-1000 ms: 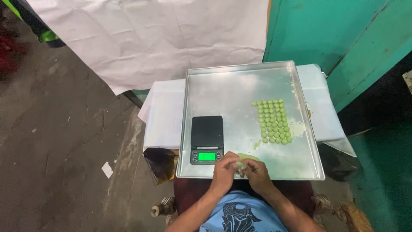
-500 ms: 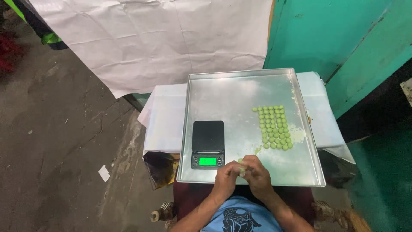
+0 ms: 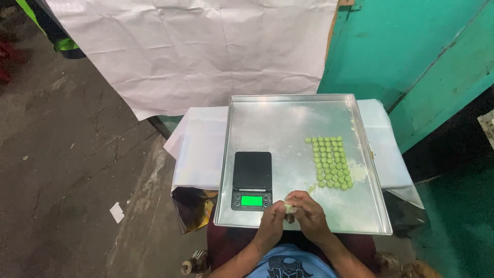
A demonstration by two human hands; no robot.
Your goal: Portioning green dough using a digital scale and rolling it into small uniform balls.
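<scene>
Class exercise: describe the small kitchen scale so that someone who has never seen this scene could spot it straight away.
Find the big shiny metal tray on the white-covered table. The scale sits at its near left, just beyond the person's left hand. It is the only flat black slab there, with a glowing green display, unlike the rows of small green balls to its right.

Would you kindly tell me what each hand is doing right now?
Left hand: closed on the small pale green dough piece.
Right hand: closed on the same piece.

Green scale screen (image 3: 251, 201) on tray (image 3: 288, 110)
</scene>
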